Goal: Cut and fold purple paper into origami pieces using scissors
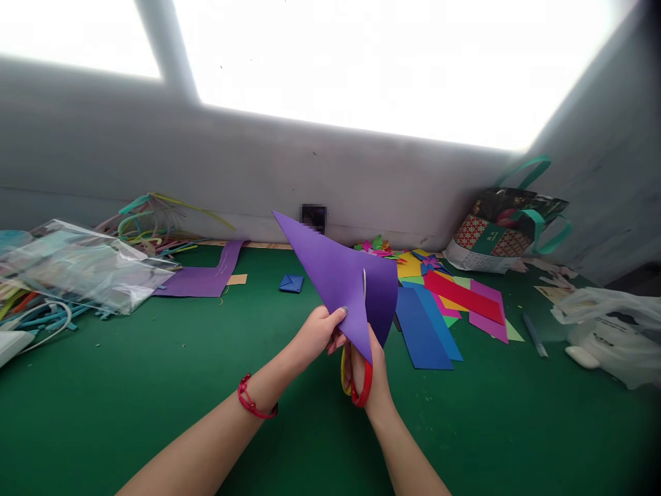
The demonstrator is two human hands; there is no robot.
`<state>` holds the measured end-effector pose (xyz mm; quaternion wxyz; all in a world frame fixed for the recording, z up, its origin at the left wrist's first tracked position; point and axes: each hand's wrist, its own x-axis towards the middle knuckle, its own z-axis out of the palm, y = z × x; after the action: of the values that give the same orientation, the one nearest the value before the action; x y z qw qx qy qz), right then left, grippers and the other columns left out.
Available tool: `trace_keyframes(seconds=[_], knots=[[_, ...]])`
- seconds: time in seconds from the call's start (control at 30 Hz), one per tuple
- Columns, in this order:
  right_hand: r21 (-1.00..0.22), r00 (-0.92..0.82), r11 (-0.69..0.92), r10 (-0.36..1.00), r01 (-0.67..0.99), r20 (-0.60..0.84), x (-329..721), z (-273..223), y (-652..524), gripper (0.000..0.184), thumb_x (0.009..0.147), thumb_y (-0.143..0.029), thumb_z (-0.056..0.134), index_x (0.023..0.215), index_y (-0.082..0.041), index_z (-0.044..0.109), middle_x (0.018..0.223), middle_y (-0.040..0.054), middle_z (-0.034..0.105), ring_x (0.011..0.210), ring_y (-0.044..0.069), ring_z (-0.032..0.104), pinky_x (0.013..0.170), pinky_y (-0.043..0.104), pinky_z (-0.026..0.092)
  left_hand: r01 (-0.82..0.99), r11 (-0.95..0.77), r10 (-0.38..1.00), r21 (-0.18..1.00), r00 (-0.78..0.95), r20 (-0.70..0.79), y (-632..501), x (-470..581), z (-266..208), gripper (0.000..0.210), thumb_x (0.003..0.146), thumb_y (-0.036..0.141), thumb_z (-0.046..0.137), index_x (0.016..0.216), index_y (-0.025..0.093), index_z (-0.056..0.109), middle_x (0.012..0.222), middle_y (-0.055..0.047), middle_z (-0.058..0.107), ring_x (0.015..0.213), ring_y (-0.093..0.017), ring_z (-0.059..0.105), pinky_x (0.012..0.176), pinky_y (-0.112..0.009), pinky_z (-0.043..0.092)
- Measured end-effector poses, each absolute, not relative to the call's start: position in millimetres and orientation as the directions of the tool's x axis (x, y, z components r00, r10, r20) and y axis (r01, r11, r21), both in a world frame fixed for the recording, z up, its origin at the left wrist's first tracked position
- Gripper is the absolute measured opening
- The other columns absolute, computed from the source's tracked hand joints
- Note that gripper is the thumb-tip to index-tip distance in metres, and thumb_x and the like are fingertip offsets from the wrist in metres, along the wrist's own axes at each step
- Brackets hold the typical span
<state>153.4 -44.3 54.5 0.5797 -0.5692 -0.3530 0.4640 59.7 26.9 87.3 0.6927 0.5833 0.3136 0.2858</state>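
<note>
A large sheet of purple paper (330,269) is held up above the green table, its left corner pointing up and away. My left hand (323,329) grips the sheet's lower edge, thumb on top and fingers beneath. In my right hand (379,368) is a pair of scissors (362,393) with a red and a yellow handle loop. A blade tip shows through the paper at a slit, with the sheet bending away to the right of it. Most of the blades are hidden behind the paper.
Cut purple paper (201,281) and a small folded blue paper (291,283) lie at the back left. Clear plastic bags (98,265) cover coloured strips. Rightward are blue paper (421,331), red paper (465,297), a pen (534,335), a gift bag (490,231) and a white plastic bag (614,337).
</note>
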Motion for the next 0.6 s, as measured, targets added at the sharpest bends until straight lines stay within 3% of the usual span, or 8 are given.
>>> trace_keyframes(seconds=[0.3, 0.47, 0.6], knots=[[-0.980, 0.327, -0.107, 0.932, -0.171, -0.158, 158, 46, -41, 0.036, 0.083, -0.048, 0.036, 0.082, -0.018, 0.057, 0.036, -0.0061, 0.040, 0.023, 0.011, 0.036, 0.022, 0.021, 0.034, -0.016, 0.121, 0.816, 0.992, 0.571, -0.091, 30, 58, 90, 0.035, 0.078, 0.039, 0.048, 0.052, 0.016, 0.041, 0.038, 0.004, 0.041, 0.031, -0.006, 0.036, 0.034, -0.019, 0.027], [-0.987, 0.321, -0.126, 0.935, -0.101, -0.152, 159, 49, -41, 0.033, 0.080, -0.050, 0.043, 0.092, -0.022, 0.053, 0.039, -0.0087, 0.041, 0.022, 0.010, 0.037, 0.019, 0.020, 0.032, -0.185, 0.177, 0.843, 0.967, 0.535, -0.052, 45, 45, 97, 0.039, 0.080, 0.053, 0.037, 0.067, 0.017, 0.045, 0.044, 0.003, 0.046, 0.032, -0.008, 0.039, 0.033, -0.019, 0.027], [-0.984, 0.288, -0.135, 0.944, -0.116, -0.163, 161, 45, -41, 0.028, 0.081, -0.047, 0.041, 0.083, -0.021, 0.053, 0.035, -0.0087, 0.039, 0.022, 0.010, 0.037, 0.020, 0.020, 0.032, -0.274, 0.178, 0.898, 0.945, 0.439, -0.042, 56, 33, 102, 0.030, 0.079, 0.045, 0.045, 0.068, 0.017, 0.043, 0.046, 0.003, 0.048, 0.034, -0.006, 0.040, 0.034, -0.018, 0.029]])
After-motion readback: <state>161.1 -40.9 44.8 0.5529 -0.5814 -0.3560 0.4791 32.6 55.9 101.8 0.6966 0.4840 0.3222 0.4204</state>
